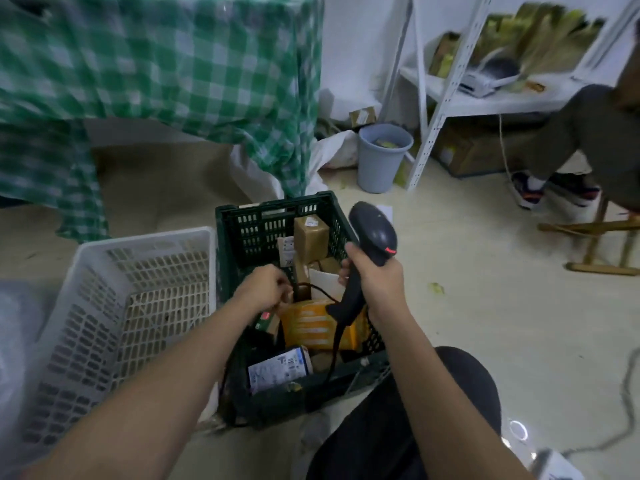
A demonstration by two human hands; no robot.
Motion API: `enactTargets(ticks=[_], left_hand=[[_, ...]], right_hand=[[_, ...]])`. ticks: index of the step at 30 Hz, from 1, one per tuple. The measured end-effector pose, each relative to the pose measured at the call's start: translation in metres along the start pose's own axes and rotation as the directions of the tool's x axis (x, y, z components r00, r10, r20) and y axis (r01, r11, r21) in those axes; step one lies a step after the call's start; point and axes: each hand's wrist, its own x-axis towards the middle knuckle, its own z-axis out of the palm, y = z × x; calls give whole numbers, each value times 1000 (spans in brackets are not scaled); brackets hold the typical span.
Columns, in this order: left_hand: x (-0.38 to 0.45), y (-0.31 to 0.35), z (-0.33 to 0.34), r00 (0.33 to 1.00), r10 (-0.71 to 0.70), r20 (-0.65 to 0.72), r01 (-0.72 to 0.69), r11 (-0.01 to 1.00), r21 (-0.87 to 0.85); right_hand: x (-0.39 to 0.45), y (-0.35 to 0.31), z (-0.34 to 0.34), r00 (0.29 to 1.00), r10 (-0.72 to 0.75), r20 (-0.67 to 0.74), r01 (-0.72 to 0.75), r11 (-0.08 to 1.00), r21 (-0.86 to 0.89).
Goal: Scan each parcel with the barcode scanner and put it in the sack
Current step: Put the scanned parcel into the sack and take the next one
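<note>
matt plastic crate (242, 216), cardboard parcel (310, 239)

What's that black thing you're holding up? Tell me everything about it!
It is a barcode scanner, dark grey and plastic-looking, shaped like a pistol. It has a rounded oval head on top with a small red mark near its edge, and a curved handle below. The right hand grips the handle and holds it upright over the green crate of parcels. A dark cable hangs from the bottom of the handle down into the crate.
</note>
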Motion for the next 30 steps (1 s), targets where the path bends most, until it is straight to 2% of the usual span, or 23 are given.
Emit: enactTargets(ticks=[4, 7, 12, 15, 17, 19, 20, 22, 23, 25, 27, 30], left_hand=[[-17, -22, -13, 998, -62, 8, 62, 995, -83], [-30, -17, -26, 999, -38, -18, 32, 964, -266], [-36, 28, -41, 993, 45, -110, -92, 875, -476], [-25, 79, -42, 978, 95, -184, -191, 755, -627], [-13, 123, -38, 974, 109, -199, -223, 618, -754], [1, 167, -31, 975, 168, -143, -211, 511, -833], [9, 184, -25, 970, 223, -93, -198, 513, -835], [26, 203, -15, 950, 311, -11, -222, 653, -724], [33, 205, -10, 944, 331, 9, -249, 726, -641], [50, 196, -3, 949, 315, -6, -263, 781, -566], [67, 176, 3, 958, 285, -35, -258, 802, -538], [88, 134, 9, 969, 244, -45, -237, 859, -453]], right_hand=[[-14, 30, 10, 996, 76, 37, -75, 997, -27], [-16, 23, 21, 1000, -15, 16, 16, 998, -57], [-6, -25, 19, 979, -180, -97, 181, 983, 3], [10, -64, 4, 909, -376, -180, 369, 927, -72], [18, -91, -12, 834, -509, -216, 469, 858, -210], [26, -117, -30, 740, -630, -236, 523, 760, -386], [32, -127, -39, 690, -683, -240, 527, 701, -480], [49, -139, -56, 621, -748, -234, 510, 612, -605], [59, -140, -62, 621, -750, -230, 493, 601, -629], [77, -134, -66, 666, -715, -213, 467, 622, -628], [94, -114, -61, 751, -636, -176, 411, 659, -630], [115, -68, -44, 874, -483, -51, 329, 666, -670]])
